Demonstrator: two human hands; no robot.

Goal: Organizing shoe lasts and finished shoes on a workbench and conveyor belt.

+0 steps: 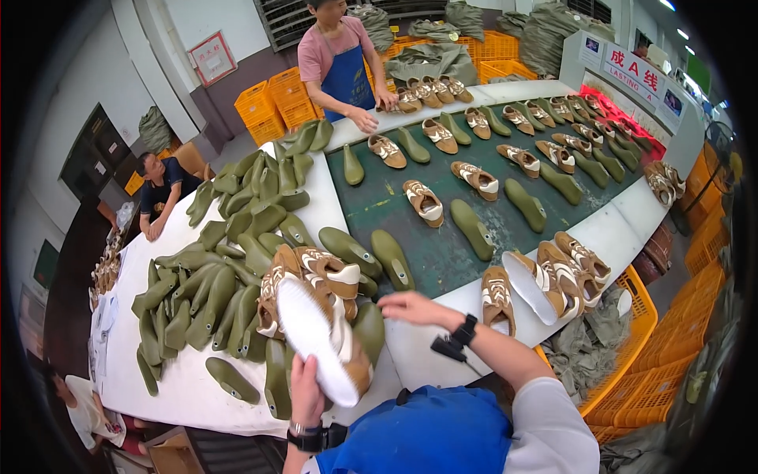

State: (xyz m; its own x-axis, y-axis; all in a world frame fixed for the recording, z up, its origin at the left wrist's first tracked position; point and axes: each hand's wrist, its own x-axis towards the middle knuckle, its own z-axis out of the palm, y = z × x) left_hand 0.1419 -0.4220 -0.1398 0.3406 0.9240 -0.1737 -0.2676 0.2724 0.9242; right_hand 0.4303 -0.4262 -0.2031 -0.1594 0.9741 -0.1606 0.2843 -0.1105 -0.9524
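Note:
My left hand is closed on the heel end of a brown sneaker upper, whose white underside faces me. Beyond it, more brown-and-white uppers lie bunched on the lasts. My right hand reaches out with fingers extended and holds nothing that I can see. Its fingertips are beside a green shoe last partly hidden behind the held upper. Another green last lies just beyond, at the belt's near left corner.
A heap of green lasts covers the white table to the left. Shoe uppers and lasts stand in rows on the green belt. More uppers sit on the near ledge, above a yellow crate. A co-worker handles uppers across the belt.

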